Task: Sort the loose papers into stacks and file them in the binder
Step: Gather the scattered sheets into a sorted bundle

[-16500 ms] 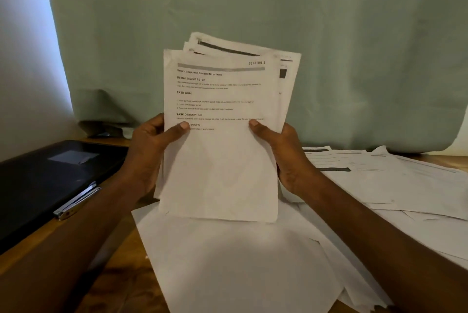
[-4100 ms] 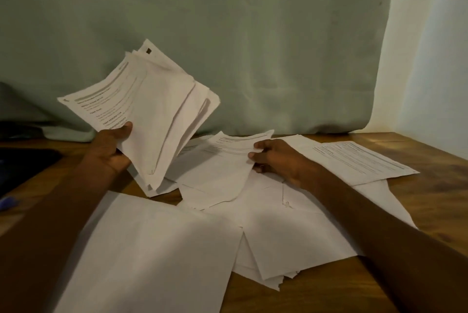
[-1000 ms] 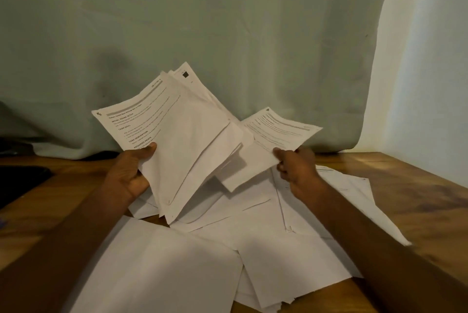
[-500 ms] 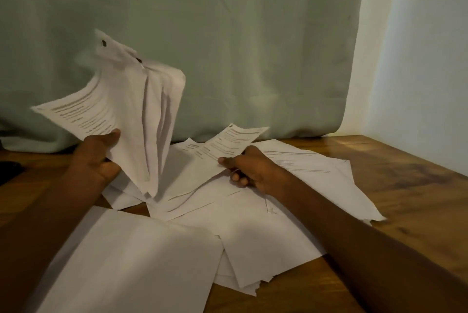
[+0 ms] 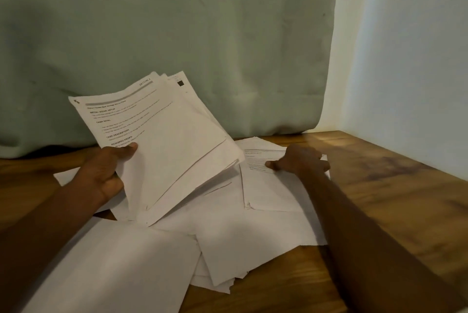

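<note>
Fingers of left hand [image 5: 101, 176] gripping raised sheaf [image 5: 162, 140], right hand [image 5: 301, 160] flat on loose papers [image 5: 253, 236], bare table [image 5: 395, 198] rightward.

The person shows two bare forearms, without sleeves up to the edge of the view. The left hand [image 5: 101, 173] and the right hand [image 5: 301, 160] carry no visible ring, watch or glove.
</note>
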